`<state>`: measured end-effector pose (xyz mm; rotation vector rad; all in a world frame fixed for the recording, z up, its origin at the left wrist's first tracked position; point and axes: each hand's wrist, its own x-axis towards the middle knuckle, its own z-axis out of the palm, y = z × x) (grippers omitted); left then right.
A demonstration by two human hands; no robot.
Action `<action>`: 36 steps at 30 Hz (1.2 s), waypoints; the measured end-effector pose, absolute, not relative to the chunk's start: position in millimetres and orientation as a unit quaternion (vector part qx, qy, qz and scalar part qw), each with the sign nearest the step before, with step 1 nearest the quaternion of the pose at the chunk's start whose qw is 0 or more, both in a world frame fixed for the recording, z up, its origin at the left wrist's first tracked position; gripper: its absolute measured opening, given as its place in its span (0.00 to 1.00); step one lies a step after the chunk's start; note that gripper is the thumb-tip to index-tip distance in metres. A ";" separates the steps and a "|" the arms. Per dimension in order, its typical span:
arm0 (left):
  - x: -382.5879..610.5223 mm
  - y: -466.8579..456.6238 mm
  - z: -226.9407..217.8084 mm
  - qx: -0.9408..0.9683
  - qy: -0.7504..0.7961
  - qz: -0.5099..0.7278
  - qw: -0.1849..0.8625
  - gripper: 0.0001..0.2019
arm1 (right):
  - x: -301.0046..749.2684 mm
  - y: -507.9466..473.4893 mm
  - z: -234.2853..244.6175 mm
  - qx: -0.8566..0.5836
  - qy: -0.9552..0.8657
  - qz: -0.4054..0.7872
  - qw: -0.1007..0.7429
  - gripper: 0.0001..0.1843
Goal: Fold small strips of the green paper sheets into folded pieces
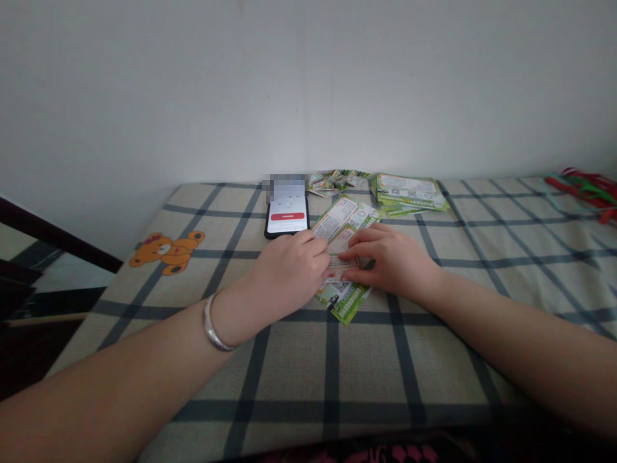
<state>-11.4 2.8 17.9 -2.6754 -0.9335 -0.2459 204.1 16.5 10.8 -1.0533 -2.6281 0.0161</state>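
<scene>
L hand (289, 270) curled, R hand (390, 260) flat, both pressing leaflet (343, 257)

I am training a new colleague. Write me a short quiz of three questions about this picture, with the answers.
1. True or false: the left hand and the right hand both touch the green leaflet.
2. Which wrist wears the silver bracelet? A: left. B: right.
3. Short answer: which animal is printed on the cloth?

Key: 1 true; 2 A; 3 a bear.
</scene>
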 end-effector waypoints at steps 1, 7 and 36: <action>-11.9 3.0 17.2 -0.930 -0.330 -0.085 0.136 0.08 | 204.3 15.9 10.7 -0.367 -0.917 0.003 0.154 0.14; -18.5 4.4 15.9 -0.929 -0.352 -0.088 0.074 0.09 | 204.9 11.7 9.8 -0.361 -0.921 -0.029 0.142 0.15; -27.0 13.9 19.1 -0.946 -0.313 -0.076 0.039 0.08 | 194.6 4.8 5.6 -0.218 -0.964 0.021 0.153 0.17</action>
